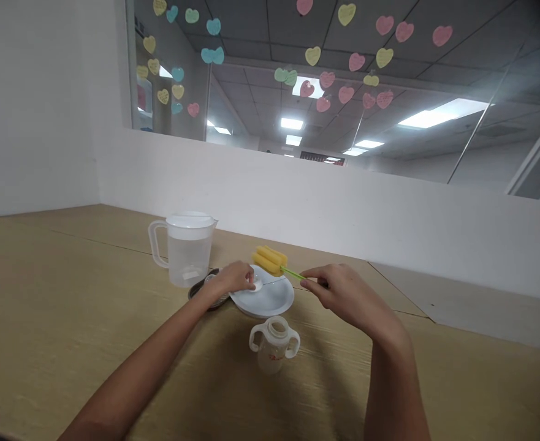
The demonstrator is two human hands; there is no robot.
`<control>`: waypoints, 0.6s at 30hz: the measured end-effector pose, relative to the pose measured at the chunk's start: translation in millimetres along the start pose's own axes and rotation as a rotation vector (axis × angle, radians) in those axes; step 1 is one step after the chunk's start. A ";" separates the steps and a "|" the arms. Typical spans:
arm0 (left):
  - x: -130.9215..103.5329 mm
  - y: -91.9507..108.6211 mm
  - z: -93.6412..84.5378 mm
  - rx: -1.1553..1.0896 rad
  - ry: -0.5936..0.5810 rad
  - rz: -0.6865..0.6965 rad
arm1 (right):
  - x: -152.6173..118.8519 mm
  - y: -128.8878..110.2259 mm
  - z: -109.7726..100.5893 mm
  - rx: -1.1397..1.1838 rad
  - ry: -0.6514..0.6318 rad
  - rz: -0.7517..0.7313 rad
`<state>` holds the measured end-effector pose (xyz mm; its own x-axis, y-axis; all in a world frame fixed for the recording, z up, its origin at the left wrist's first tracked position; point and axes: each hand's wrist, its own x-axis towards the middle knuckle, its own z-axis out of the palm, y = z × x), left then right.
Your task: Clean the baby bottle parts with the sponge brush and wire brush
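A yellow sponge brush (270, 260) hangs over the back of a white bowl (274, 300). Its thin green handle (292, 273) is pinched between the thumb and fingers of my right hand (336, 289). My left hand (238, 277) is closed on a small white round piece (256, 284) above the bowl's left side. In front of the bowl, a baby bottle (272, 352) with two side handles stands upright, its top uncovered. Partly hidden behind my left wrist lies a dark oval tray (194, 291) with clear items in it.
A lidded clear pitcher (189, 251) with liquid stands left of the bowl, behind the dark tray. The brown table (90, 306) meets a white wall at the back. Above it, a window carries heart-shaped notes.
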<state>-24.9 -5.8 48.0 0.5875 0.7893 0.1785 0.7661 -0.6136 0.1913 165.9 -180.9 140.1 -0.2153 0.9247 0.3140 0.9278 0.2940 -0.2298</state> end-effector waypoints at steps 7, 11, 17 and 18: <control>-20.5 5.4 -59.0 -0.606 0.360 0.095 | 0.6 8.0 -0.1 -0.134 0.145 0.154; -29.1 22.0 -67.6 -0.681 0.404 0.183 | -0.7 1.6 -0.7 -0.023 0.143 0.053; -32.4 23.6 -70.1 -0.841 0.423 0.228 | -1.2 3.4 -3.9 0.144 0.133 -0.047; -33.5 22.1 -71.4 -0.882 0.416 0.229 | -0.4 5.1 -3.8 0.167 0.120 -0.054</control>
<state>-46.3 -47.6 115.1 0.4296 0.6820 0.5919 0.0796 -0.6815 0.7274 171.9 -180.7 142.3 -0.2160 0.8741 0.4351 0.8504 0.3873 -0.3559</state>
